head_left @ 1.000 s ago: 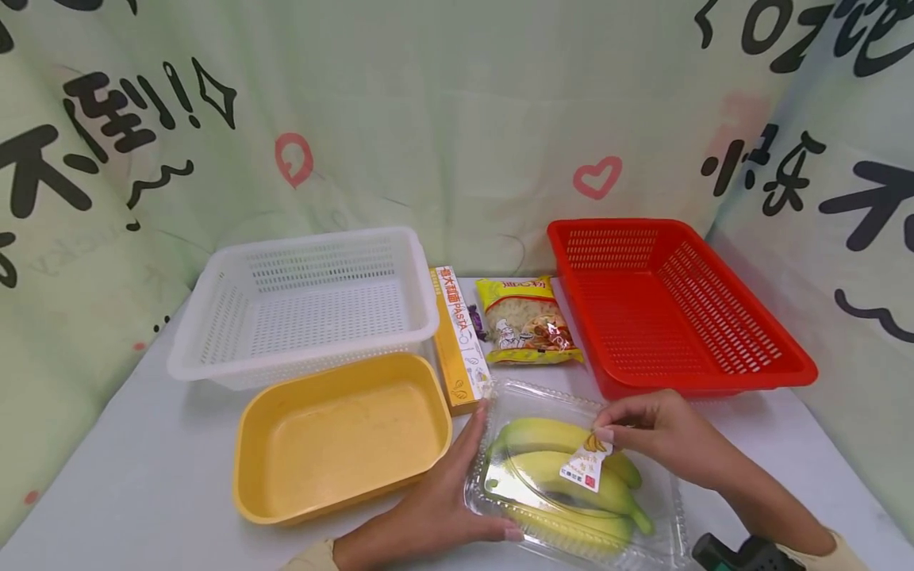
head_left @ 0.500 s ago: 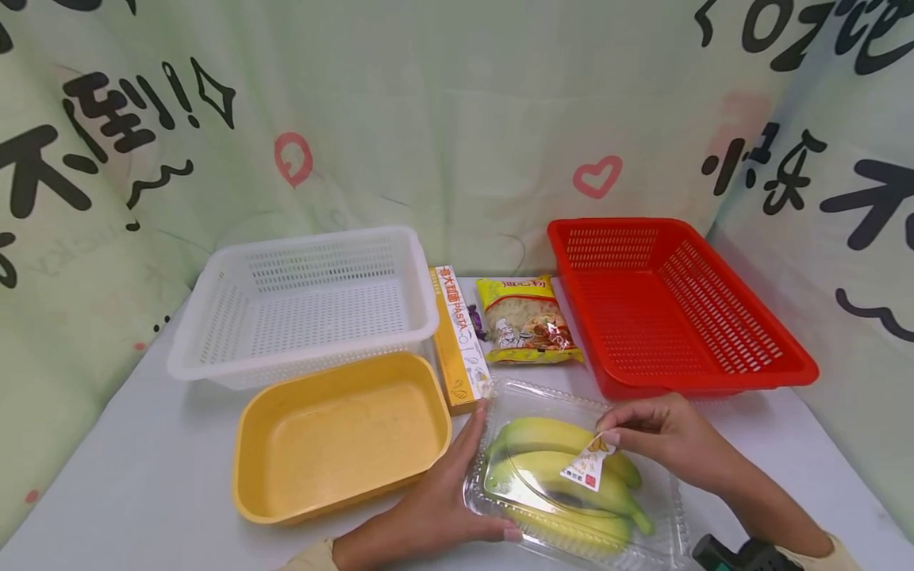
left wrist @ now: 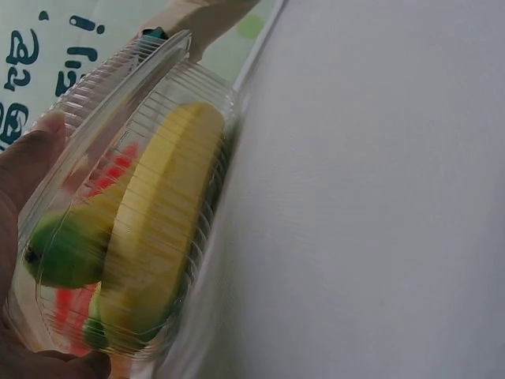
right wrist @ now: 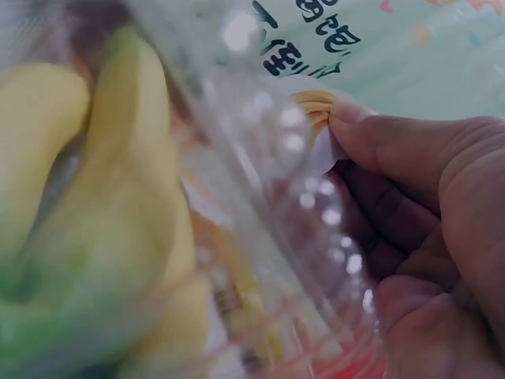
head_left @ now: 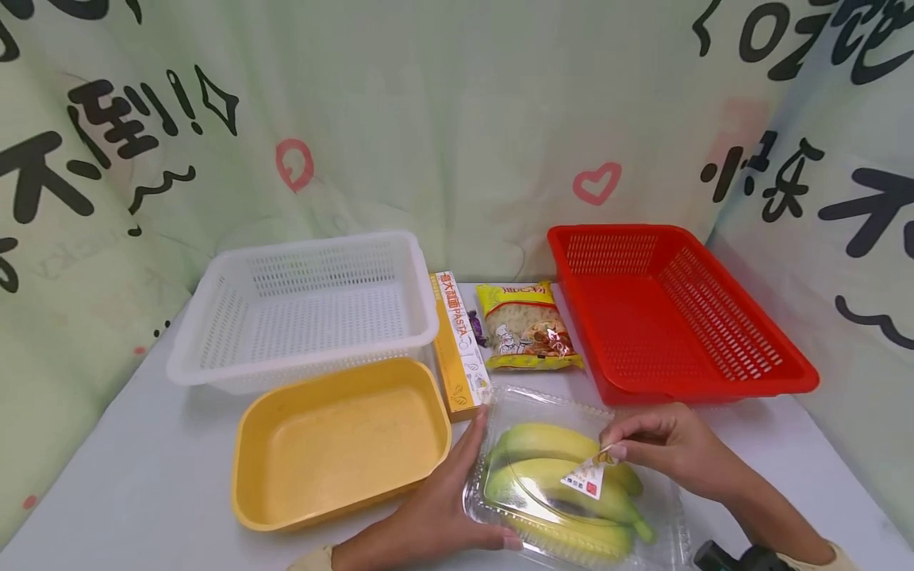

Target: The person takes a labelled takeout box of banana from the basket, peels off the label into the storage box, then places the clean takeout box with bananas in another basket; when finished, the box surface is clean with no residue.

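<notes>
A clear plastic clamshell box (head_left: pixel 550 400) with several yellow-green bananas (head_left: pixel 543 476) inside lies near the front of the table. My left hand (head_left: pixel 450 500) grips its left side, thumb at the near edge and fingers at the far corner; the left wrist view shows the box wall (left wrist: pixel 209 79) between them. My right hand (head_left: pixel 678 452) pinches the upper corner of a white sticker (head_left: pixel 585 478) between thumb and index finger. The sticker's lower part lies on the lid while its pinched end is lifted and bent. A banana picture shows on that end (right wrist: pixel 314 106) in the right wrist view.
Behind the box stand a pasta box (head_left: pixel 457 349), a yellow noodle packet (head_left: pixel 528 329) and a small purple wrapped item (head_left: pixel 477 327). A white basket (head_left: pixel 214 317) and a yellow tub (head_left: pixel 250 444) are on the left, a red basket (head_left: pixel 635 333) at the back right.
My right hand has drawn the sticker's pinched end slightly right and up, so more of it bends away from the lid. My left hand keeps its hold on the box.
</notes>
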Demonstrator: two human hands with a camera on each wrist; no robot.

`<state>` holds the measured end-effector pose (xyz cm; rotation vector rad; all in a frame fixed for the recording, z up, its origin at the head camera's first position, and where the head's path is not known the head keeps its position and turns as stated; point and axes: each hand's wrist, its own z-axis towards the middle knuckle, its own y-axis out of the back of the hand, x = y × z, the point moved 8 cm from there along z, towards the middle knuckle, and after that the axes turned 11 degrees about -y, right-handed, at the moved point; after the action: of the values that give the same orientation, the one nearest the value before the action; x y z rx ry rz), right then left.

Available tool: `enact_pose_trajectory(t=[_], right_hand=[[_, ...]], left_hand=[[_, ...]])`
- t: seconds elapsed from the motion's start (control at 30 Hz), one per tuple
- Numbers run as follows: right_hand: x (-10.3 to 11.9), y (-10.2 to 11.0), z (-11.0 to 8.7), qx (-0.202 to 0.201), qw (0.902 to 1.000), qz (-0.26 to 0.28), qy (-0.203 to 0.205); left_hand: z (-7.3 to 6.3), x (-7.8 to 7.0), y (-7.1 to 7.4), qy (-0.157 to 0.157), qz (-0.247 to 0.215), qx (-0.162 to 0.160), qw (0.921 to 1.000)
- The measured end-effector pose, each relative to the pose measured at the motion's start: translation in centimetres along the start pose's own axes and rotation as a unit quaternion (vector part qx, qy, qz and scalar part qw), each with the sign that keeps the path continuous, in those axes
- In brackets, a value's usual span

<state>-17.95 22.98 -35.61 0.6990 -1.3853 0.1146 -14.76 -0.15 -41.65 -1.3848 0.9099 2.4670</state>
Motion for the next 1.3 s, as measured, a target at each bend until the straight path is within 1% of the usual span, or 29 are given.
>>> enact_pose_trajectory(t=[0.17,0.27,0.5,0.73,0.77,0.83,0.9,0.97,1.0,1.03,1.1,1.2,1.3], right_hand=[[-0.1,-0.1,-0.1,0.015,0.9997,0.01,0.015],[-0.1,-0.2,-0.2,0.016,0.9997,0.009,0.016],[-0.3,-0.1,-0.3,0.02,0.9997,0.011,0.011],[-0.1,0.0,-0.4,0.025,0.999,0.016,0.034],[-0.1,0.0,-0.5,0.028,0.9985,0.023,0.04],[-0.1,0.6,-0.7,0.026,0.9965,0.056,0.057],[-0.1,1.6,-1.2,0.006,0.9932,0.089,0.075],[-0.3,2.5,-1.6,-0.021,0.989,0.121,0.083],[-0.5,2.9,-1.9,-0.037,0.9878,0.127,0.082],[-0.7,3.2,-2.0,-0.054,0.9883,0.123,0.071],[-1.1,3.4,-2.1,-0.076,0.9904,0.104,0.05],[-1.6,3.3,-2.0,-0.103,0.9932,0.054,0.006],[-1.7,3.3,-1.7,-0.117,0.9926,0.013,-0.03]], left_hand=[[-0.1,0.1,-0.1,0.006,0.005,0.005,1.0],[-0.1,0.2,-0.1,0.01,0.007,0.004,0.9999],[0.0,0.2,-0.2,0.006,0.001,0.002,1.0],[0.0,0.2,-0.1,0.003,0.009,0.002,1.0],[0.1,0.2,-0.1,0.0,0.009,0.002,1.0],[0.1,0.1,-0.1,-0.005,0.007,0.003,1.0],[0.2,0.0,-0.2,-0.01,0.008,0.006,0.9999],[0.2,-0.1,-0.2,-0.012,0.009,0.007,0.9999],[0.1,-0.1,-0.2,-0.009,0.01,0.007,0.9999],[0.1,-0.1,-0.2,-0.008,0.011,0.007,0.9999],[0.0,-0.1,-0.1,-0.006,0.012,0.006,0.9999],[0.0,-0.1,0.0,-0.007,0.012,0.003,0.9999],[0.1,-0.1,0.0,-0.011,0.01,0.002,0.9999]])
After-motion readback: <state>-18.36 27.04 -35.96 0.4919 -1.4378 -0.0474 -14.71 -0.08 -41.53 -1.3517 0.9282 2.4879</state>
